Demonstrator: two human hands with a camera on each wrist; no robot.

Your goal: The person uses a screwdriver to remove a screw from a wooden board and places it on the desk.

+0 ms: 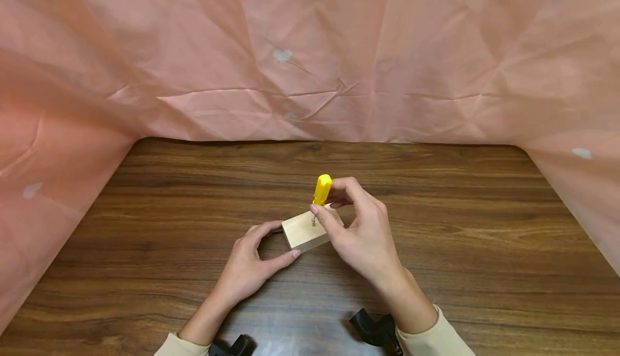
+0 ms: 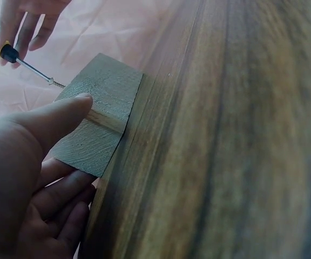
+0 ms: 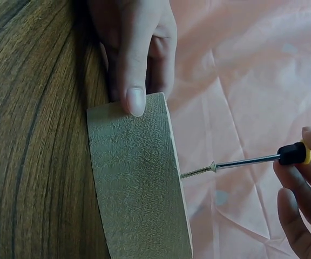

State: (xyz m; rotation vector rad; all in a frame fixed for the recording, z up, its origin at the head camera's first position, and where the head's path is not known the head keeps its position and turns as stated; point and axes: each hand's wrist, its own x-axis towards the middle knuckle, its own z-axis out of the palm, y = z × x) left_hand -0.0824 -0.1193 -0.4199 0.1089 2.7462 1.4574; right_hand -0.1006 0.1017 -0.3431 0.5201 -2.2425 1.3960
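A pale wooden block [image 1: 301, 230] lies on the table in the middle of the head view. My left hand [image 1: 246, 267] grips its left end, the thumb on the near side and the fingers round the far side. In my right hand [image 1: 366, 240], a screwdriver with a yellow handle [image 1: 322, 188] is pinched between thumb and fingers. Its shaft points down at the block's top. Seen in the right wrist view, the screwdriver tip meets the head of a screw [image 3: 198, 172], which stands out of the block with most of its thread showing.
The dark wood-grain table [image 1: 194, 194] spreads round both hands. Pink cloth [image 1: 310, 49] hangs behind it and along both sides. Black wrist mounts [image 1: 375, 328] show at the head view's lower edge, beside the light sleeves [image 1: 433, 340].
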